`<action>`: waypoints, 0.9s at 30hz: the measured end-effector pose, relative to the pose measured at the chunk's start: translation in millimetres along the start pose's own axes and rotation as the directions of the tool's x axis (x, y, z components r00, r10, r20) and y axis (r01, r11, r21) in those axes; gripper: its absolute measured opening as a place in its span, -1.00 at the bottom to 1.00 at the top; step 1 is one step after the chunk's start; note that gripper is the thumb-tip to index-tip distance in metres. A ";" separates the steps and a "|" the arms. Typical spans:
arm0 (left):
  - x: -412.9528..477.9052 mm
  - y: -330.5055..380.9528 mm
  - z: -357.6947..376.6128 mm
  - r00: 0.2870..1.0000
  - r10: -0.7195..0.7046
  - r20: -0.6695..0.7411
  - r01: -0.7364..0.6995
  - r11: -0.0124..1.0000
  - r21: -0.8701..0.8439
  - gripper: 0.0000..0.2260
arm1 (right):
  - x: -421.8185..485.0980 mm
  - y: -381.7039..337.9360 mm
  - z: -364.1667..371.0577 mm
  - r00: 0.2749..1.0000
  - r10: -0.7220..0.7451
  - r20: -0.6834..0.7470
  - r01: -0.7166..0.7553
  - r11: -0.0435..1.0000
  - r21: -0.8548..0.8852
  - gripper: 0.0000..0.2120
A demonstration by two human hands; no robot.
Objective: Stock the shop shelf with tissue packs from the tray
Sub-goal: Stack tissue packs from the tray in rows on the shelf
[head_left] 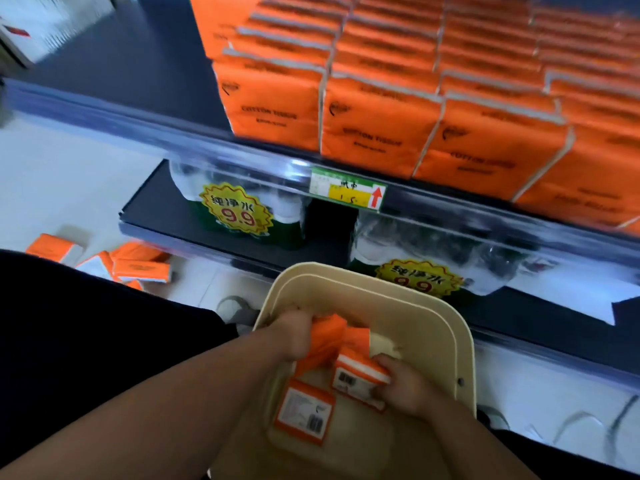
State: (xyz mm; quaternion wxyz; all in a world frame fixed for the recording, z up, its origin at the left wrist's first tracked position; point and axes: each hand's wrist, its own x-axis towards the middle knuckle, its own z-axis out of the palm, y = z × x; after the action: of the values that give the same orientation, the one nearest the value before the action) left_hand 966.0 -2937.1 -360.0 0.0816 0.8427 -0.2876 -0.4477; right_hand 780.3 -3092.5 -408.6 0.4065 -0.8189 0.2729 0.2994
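A cream plastic tray (426, 327) sits low in front of the shelf, with orange tissue packs in it. My left hand (294, 336) grips an orange pack (325, 341) at the tray's left side. My right hand (403, 384) holds another orange pack (360, 377) by its end, label side up. A third pack (304, 412) lies flat on the tray floor, label up. The upper shelf (263, 161) carries rows of upright orange tissue packs (377, 126).
Several orange packs (138, 266) lie scattered on the pale floor at the left. The lower shelf (162, 209) holds bottled water packs (242, 213) with yellow 9.9 price stickers. A price tag (348, 192) hangs on the upper shelf rail. My dark clothing fills the lower left.
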 end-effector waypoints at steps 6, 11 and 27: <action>-40.8 7.9 -49.0 0.992 0.061 -0.107 -0.098 0.920 -0.381 -0.70 | -46.9 -61.9 -43.7 0.984 -0.079 -0.158 0.142 0.886 0.441 -0.61; -80.5 12.9 -85.3 0.997 0.057 -0.048 -0.073 0.877 -0.475 -0.63 | -95.3 -105.4 -77.9 0.954 -0.130 -0.270 0.286 0.662 0.693 -0.59; -161.0 42.9 -160.2 0.917 0.338 -0.212 -0.379 0.575 -0.725 -0.77 | -145.4 -202.8 -121.1 0.531 -0.489 -0.692 0.615 0.784 -0.082 -0.57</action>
State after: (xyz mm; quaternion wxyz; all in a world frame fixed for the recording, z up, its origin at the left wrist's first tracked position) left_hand 1007.0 -2901.7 -135.3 0.5192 0.6668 -0.2380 -0.4787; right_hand 855.2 -3057.7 -143.8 0.4197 -0.8740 0.1525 -0.1915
